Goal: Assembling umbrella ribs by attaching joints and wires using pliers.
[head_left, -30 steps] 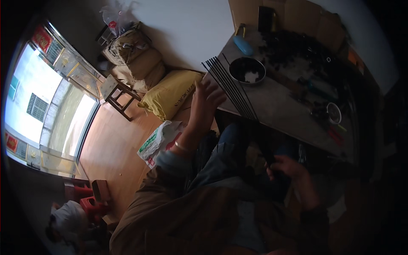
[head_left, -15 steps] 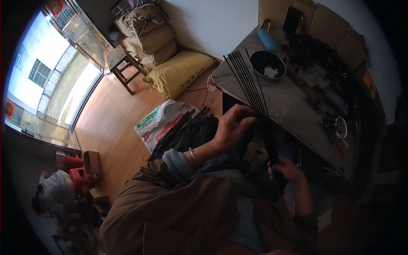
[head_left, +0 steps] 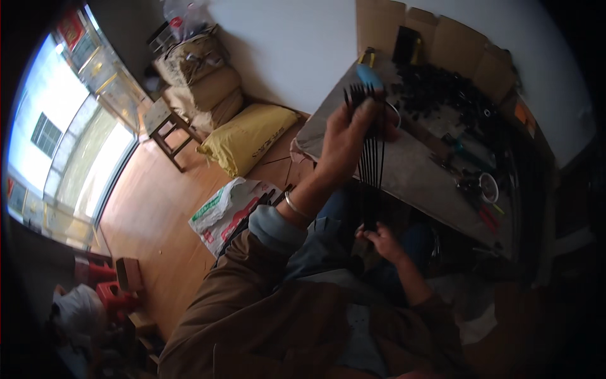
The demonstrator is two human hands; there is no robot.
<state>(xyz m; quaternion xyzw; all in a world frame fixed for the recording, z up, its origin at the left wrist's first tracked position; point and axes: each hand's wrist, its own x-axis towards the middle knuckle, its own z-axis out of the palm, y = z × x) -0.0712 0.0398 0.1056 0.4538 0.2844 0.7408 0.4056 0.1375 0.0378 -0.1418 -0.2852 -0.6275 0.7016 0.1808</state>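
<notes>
A bundle of thin black rods (head_left: 372, 167) stands upright in front of me, fanned slightly apart along its middle. My left hand (head_left: 344, 142) is closed around the rods near their upper ends, and the tips stick out above the fingers. Lower down, my right hand (head_left: 385, 244) grips the bundle where the rods run together into a dark mass; its lower end is lost in shadow. Behind my left hand a bowl (head_left: 397, 115) shows only part of its pale rim.
The grey worktable (head_left: 420, 155) on the right carries small black parts (head_left: 435, 91), blue-handled pliers (head_left: 369, 74), red-handled pliers (head_left: 486, 218) and a small cup (head_left: 488, 187). More black rods (head_left: 254, 208) lie on a white printed sack (head_left: 214, 211). A yellow sack (head_left: 246, 139) and a stool (head_left: 167, 129) stand beyond.
My left hand has moved up and away along the rods and now closes near their tips, covering most of the bowl. My right hand has shifted left with the bundle. The view has shifted slightly.
</notes>
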